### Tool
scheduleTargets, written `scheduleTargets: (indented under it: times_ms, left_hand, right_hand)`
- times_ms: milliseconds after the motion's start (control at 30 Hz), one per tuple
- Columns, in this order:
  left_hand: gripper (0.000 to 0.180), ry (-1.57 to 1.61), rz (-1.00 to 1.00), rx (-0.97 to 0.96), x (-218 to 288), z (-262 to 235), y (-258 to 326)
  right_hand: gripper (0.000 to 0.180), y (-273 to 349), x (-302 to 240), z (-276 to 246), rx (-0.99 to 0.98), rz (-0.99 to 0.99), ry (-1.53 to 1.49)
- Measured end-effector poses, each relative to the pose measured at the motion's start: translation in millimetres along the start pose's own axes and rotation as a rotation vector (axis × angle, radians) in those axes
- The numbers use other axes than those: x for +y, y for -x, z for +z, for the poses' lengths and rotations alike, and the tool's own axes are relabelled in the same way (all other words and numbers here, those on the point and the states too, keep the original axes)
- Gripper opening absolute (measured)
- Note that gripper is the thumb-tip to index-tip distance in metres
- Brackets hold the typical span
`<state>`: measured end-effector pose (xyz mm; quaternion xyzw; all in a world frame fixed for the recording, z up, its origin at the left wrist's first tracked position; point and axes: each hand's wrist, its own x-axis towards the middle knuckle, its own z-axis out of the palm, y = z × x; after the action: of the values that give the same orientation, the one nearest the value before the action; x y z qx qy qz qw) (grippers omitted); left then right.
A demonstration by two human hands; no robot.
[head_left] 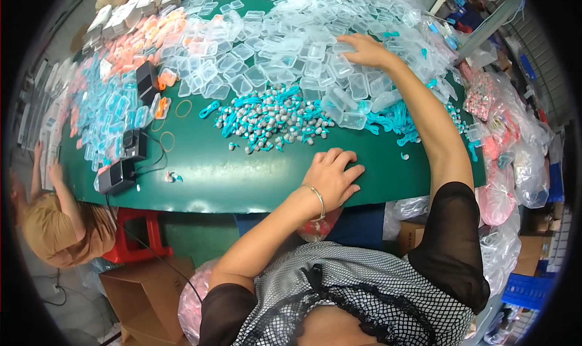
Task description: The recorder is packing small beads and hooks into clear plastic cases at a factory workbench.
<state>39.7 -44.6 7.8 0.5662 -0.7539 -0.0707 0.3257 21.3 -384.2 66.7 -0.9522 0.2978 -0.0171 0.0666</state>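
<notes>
My right hand [367,50] reaches far across the green table, onto a large heap of clear plastic boxes [303,18]. Its fingers are apart and touch the boxes; I see nothing clearly gripped in them. Close to the near table edge rests my left hand [333,177], palm down with fingers spread and nothing in it. Beyond it lies a pile of earbuds [267,118], grey-tipped with teal cables. Bundled teal cables [394,120] lie to the right of that pile, partly under my right forearm. Several loose clear boxes [353,120] sit between the two.
Black box-shaped devices [116,176] with a cable stand at the left, beside filled teal boxes [115,112] and orange ones [145,40]. Another person [60,225] sits at the left. Plastic bags [498,188] crowd the right side; a cardboard box [145,297] is on the floor.
</notes>
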Motion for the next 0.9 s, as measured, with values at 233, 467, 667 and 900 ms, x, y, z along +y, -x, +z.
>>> scheduleTargets:
  times_ms: [233, 467, 667, 900]
  left_hand:
    - [0.031, 0.048, 0.023, 0.075, -3.7, 1.6, 2.1]
    - [0.020, -0.182, -0.213, 0.406, -21.0, -29.2, 16.4]
    - [0.014, -0.398, -0.391, 0.332, -33.6, -39.9, 12.2]
    - [0.014, -0.604, -0.364, 0.315, -36.1, -23.4, -4.0]
  right_hand:
    - [0.054, 15.2, -8.5, 0.0, 0.426, -0.144, -0.270]
    - [0.052, 94.1, -53.8, -40.6, 0.945, -0.199, -0.425]
    - [0.055, 209.3, -89.4, 12.0, 0.436, -0.266, -0.689]
    - [0.044, 254.2, -101.0, 55.1, 0.391, -0.239, -0.532]
